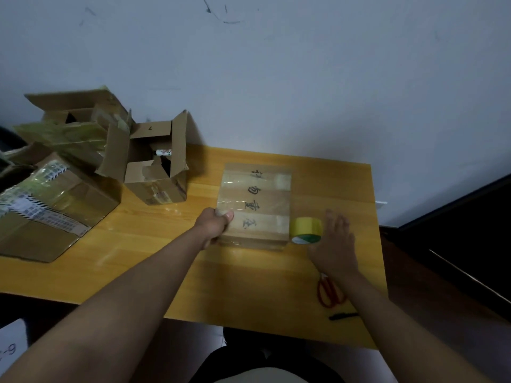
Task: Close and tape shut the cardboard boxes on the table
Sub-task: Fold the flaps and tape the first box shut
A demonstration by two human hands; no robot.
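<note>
here, open box (156, 172) holds something unclear.

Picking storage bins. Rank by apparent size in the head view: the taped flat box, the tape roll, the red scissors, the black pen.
1. Taped flat box, clearly largest.
2. Tape roll and red scissors: too close to rank, since the right arm hides part of the scissors.
3. Black pen, thinnest, smallest.

- i saw a pale grey-blue wall (304, 78) with dark scuff marks (218, 12)
- a yellow wooden table (249, 286) stood against it
- dim, even light
</note>
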